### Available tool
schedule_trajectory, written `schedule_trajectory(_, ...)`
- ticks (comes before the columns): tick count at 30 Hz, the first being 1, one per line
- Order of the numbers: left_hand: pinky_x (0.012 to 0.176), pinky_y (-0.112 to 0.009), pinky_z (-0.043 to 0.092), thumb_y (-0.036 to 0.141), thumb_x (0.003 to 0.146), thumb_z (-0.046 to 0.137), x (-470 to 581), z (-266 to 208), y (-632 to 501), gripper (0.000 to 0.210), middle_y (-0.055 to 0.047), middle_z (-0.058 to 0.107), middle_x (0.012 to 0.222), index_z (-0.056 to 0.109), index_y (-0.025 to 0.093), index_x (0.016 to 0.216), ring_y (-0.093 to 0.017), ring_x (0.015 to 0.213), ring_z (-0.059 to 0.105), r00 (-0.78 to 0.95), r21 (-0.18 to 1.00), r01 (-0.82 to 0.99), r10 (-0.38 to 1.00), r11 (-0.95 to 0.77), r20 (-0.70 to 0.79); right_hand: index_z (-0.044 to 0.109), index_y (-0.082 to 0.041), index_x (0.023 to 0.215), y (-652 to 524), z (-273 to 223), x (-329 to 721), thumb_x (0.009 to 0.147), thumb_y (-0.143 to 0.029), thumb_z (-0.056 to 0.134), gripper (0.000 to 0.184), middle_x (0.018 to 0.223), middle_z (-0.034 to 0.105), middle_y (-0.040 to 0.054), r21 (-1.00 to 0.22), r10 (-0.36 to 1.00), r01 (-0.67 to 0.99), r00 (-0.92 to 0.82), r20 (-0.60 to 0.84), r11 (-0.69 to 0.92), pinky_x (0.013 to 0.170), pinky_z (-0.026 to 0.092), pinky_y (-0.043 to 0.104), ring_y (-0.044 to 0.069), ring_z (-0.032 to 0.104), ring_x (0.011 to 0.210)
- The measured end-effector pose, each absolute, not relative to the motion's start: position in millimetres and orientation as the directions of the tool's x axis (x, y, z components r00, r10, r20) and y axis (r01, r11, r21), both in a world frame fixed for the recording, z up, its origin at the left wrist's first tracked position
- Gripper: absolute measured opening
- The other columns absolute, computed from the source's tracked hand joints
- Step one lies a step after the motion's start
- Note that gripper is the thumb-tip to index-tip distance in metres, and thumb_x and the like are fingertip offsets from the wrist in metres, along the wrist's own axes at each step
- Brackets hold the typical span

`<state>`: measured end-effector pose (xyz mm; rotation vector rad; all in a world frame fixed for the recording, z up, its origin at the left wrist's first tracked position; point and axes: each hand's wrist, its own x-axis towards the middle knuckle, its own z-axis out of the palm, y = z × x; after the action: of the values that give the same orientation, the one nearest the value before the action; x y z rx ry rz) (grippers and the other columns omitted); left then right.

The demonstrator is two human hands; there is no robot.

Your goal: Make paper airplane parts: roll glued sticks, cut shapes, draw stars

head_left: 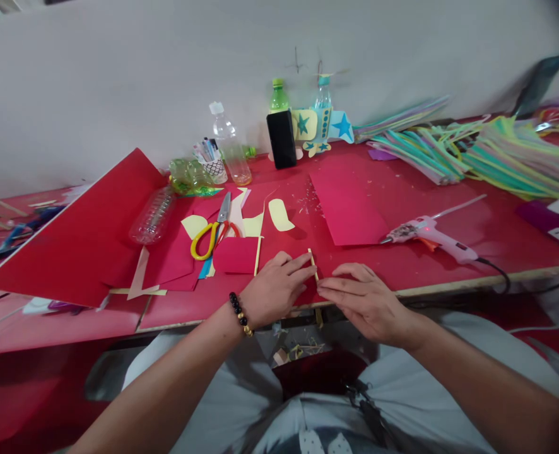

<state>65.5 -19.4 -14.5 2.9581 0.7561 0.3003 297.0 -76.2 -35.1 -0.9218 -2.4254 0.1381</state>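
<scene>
Forearms (166, 381) nearest; left hand (274, 287), right hand (367, 306) uncurled at pale strip (313, 260), long axis pointing away, slightly left.

From the left hand's fingers (301, 260), a lane of table (301, 232) runs forward between the yellow cutout (280, 214) and red sheet (350, 211), ending at the upright phone (282, 140). Scissors (214, 231) obstruct the left, the glue gun (433, 234) the right; its cord's (497, 269) far run is unclear.

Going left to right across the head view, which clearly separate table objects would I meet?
Large red sheet, yellow-handled scissors, pale-yellow cut-out, pale strip at the left hand, pink glue gun.
</scene>
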Motion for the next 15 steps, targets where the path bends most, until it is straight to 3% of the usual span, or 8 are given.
schedule_trajectory(8, 0.101, -0.04, 0.04, 0.026, 0.094, 0.046, 50, -9, -24, 0.037, -0.01, 0.056, 0.133, 0.05, 0.016, 0.13, -0.021, 0.117, 0.052, 0.812, 0.216, 0.502, 0.542, -0.838, 0.216, 0.064, -0.019, 0.115, -75, -35, 302, 0.08, -0.006, 0.053, 0.039, 0.1, 0.068, 0.0097, -0.486, 0.677, 0.48, -0.411, 0.611, 0.73, 0.083, 0.05, 0.044, 0.023, 0.057, 0.094)
schedule_trajectory(13, 0.104, -0.044, 0.04, 0.046, 0.089, 0.053, 35, -4, -36, 0.05, -0.01, 0.054, 0.134, 0.052, 0.017, 0.129, -0.026, 0.123, 0.046, 0.836, 0.196, 0.505, 0.533, -0.841, 0.132, 0.066, -0.019, 0.111, -75, -36, 302, 0.079, -0.007, 0.055, 0.036, 0.097, 0.068, 0.009, -0.514, 0.699, 0.483, -0.378, 0.607, 0.708, 0.082, 0.05, 0.044, 0.023, 0.059, 0.091)
schedule_trajectory(15, 0.105, -0.044, 0.04, 0.047, 0.087, 0.056, 32, -6, -41, 0.052, -0.01, 0.054, 0.135, 0.051, 0.017, 0.13, -0.027, 0.126, 0.045, 0.845, 0.168, 0.501, 0.522, -0.849, 0.114, 0.066, -0.018, 0.111, -75, -38, 302, 0.079, -0.007, 0.056, 0.036, 0.098, 0.068, 0.0095, -0.513, 0.7, 0.483, -0.391, 0.598, 0.709, 0.083, 0.05, 0.044, 0.023, 0.058, 0.092)
